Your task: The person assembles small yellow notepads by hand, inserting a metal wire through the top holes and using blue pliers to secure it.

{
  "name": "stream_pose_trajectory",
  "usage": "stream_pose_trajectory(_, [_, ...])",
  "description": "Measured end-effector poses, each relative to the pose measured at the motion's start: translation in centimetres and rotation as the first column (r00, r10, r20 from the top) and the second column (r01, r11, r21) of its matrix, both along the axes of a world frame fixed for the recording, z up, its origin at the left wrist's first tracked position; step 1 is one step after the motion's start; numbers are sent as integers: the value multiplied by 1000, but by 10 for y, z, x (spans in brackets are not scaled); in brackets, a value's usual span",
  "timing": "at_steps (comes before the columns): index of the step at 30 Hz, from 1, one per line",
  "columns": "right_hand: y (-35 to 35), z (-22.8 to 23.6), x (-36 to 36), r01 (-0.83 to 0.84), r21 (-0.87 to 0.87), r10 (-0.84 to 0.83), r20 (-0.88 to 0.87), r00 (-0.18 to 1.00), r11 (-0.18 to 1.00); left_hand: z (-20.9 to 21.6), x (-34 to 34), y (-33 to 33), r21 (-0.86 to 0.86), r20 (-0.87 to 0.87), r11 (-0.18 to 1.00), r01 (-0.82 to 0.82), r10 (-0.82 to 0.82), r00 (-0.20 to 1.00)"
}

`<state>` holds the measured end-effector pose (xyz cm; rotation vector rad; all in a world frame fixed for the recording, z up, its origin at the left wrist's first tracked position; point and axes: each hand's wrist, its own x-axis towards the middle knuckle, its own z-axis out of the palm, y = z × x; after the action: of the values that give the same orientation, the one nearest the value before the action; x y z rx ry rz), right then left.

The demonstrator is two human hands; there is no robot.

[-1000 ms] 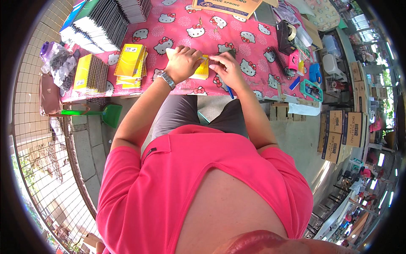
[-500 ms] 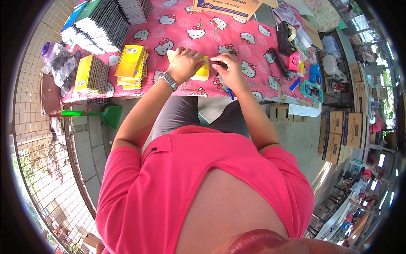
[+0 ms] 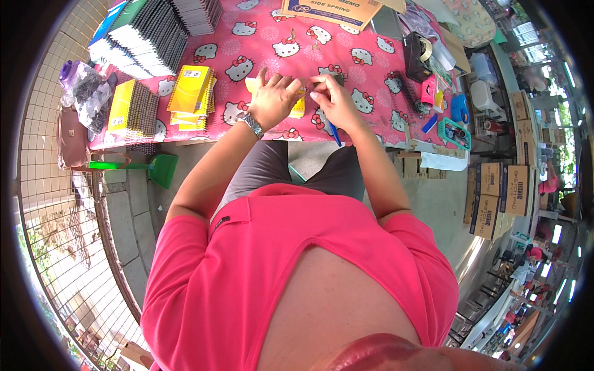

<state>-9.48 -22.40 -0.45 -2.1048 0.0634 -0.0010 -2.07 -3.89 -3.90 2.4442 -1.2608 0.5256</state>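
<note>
Left hand (image 3: 275, 102): spread palm down over a yellow pad (image 3: 298, 110), fingers extended, not clenched; wristwatch (image 3: 252, 125), metal, on that wrist; right hand (image 3: 336, 102): fingers bent, thumb and forefinger at the pad's right side; whether it grasps anything cannot be told; yellow pad: lying near the front edge of the pink cloth-covered worktop (image 3: 263, 40), mostly hidden by the left hand, lower part showing between the hands; blue slender item (image 3: 335, 134): just beside the right wrist, kind unclear.

To the left: yellow notebooks (image 3: 190, 93), loosely stacked; spiral-bound notebooks (image 3: 131, 108), yellow-covered, a second pile near the first; large dark-coiled notebooks (image 3: 151, 43), tall stacks behind; plastic bag (image 3: 93, 102), crumpled, at the left end; to the right: tape dispenser (image 3: 417, 57), black; basket (image 3: 447, 137), teal; at the far edge: carton (image 3: 334, 8), brown; below the worktop, left: dustpan (image 3: 163, 169), green.
</note>
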Motion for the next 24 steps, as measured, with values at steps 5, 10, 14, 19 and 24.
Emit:
stream_pose_trajectory(5, [3, 6, -5, -14, -276, 115, 354, 928, 961, 4, -1, 1, 23, -92, 999, 48, -46, 995])
stream_pose_trajectory(10, [-2, 8, 6, -112, -58, 108, -69, 992, 992, 6, 1, 6, -19, -73, 998, 63, -64, 995])
stream_pose_trajectory(14, [-14, -5, 9, -177, -213, 239, 318, 918, 961, 11, 5, -4, 4, -107, 996, 86, -85, 991])
stream_pose_trajectory(19, [-28, -8, 36, -97, -63, 91, -86, 992, 993, 9, 3, 7, 33, -131, 998, 60, -55, 990])
stream_pose_trajectory(24, [-55, -77, 34, -126, -728, -68, -231, 971, 674, 3, 2, 13, 84, -143, 993, 81, -69, 987])
